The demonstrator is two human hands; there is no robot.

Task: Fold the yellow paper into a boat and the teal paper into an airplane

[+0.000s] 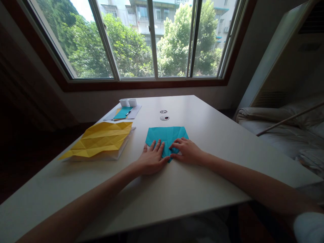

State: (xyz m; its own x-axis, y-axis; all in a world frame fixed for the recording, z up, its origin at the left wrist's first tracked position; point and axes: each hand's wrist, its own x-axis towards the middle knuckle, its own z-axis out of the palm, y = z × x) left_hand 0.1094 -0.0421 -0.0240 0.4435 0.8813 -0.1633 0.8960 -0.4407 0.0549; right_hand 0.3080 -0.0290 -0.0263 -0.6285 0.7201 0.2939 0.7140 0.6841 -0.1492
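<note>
A sheet of blue folding paper (165,132) lies on the white table in front of me, with its near corners folded inward and creases across it. My left hand (153,158) rests flat on its near left part, fingers spread and pressing it down. On the near right side, my right hand (188,151) has its fingers bent and its thumb close to them, gripping a folded flap of the same paper. The fingers partly hide the flap and the paper's near edge.
To the left lies creased yellow paper (100,138) over white paper (123,148). Farther back are small blue sheets (123,113), a pen (129,112) and two white paper boxes (128,102). Two round pieces (164,118) lie beyond the blue paper. A window and a sofa (268,125) surround the table (202,118).
</note>
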